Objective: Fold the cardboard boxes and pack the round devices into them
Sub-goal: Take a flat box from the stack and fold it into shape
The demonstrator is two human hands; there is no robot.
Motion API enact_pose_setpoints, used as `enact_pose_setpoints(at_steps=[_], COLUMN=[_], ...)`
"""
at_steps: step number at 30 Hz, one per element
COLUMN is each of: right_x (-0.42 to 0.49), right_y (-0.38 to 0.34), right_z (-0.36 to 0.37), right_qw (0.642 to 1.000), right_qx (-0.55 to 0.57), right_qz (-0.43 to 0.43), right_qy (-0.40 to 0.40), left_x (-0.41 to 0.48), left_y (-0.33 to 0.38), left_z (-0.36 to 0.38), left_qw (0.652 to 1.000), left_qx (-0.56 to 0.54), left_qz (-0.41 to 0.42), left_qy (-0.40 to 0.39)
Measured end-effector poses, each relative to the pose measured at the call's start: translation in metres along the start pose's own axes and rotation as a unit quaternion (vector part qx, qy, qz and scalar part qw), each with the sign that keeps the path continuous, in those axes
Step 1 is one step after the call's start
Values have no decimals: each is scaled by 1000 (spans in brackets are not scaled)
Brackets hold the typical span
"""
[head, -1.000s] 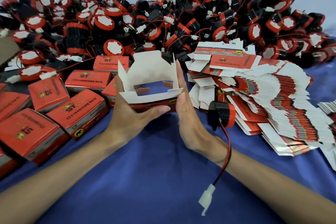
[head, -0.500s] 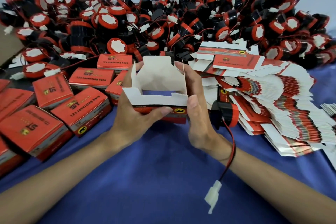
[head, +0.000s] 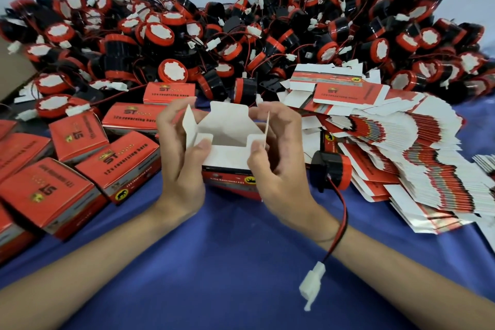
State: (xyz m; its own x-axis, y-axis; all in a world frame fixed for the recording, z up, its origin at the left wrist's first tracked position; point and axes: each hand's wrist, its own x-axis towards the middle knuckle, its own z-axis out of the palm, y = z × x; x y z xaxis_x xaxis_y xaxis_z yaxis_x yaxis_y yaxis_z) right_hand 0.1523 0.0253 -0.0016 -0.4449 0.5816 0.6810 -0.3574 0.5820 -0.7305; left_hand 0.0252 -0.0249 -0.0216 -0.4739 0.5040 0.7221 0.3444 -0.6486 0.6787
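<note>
Both hands hold one red and white cardboard box (head: pixel 227 158) over the blue cloth, its white flaps standing open upward. My left hand (head: pixel 182 169) grips its left side, thumb pressed on the near flap. My right hand (head: pixel 278 166) grips the right side, thumb on the flap's right corner. A single round black and red device (head: pixel 332 171) lies just right of my right hand; its red and black wire runs over my right wrist to a white plug (head: pixel 312 280).
A big heap of round devices (head: pixel 241 35) fills the back. Several closed red boxes (head: pixel 117 166) sit at the left. A fanned stack of flat unfolded boxes (head: pixel 415 147) lies at the right. Blue cloth (head: pixel 214 262) covers the near table.
The box went from a flattened sleeve to a squared shape. Both thumbs have pushed the near flap inward, and the fingers curled round the box sides.
</note>
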Motion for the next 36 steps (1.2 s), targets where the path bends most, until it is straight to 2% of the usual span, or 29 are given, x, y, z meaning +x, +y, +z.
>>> enact_pose_setpoints(at_steps=[4,10,16,26,31,36], right_x=[-3,-9,-7,-12,-11,-10], right_y=[3,8,7,2,3,1], right_z=[3,7,9,11,5,11], right_qw=[1000,994,994,997,999,996], right_qx=[4,-71,-63,0,-33,10], right_qz=[-3,-40,-42,8,0,-6], right_qy=[25,75,81,71,32,85], left_x=[2,1,3,2,1,-1], left_y=[-1,0,2,6,7,8], left_z=[0,-1,0,2,2,5], left_qw=[999,990,995,992,991,992], left_qx=[33,105,72,87,95,86], left_qz=[36,94,68,94,91,87], left_qy=[-15,-11,-2,-2,-15,-21])
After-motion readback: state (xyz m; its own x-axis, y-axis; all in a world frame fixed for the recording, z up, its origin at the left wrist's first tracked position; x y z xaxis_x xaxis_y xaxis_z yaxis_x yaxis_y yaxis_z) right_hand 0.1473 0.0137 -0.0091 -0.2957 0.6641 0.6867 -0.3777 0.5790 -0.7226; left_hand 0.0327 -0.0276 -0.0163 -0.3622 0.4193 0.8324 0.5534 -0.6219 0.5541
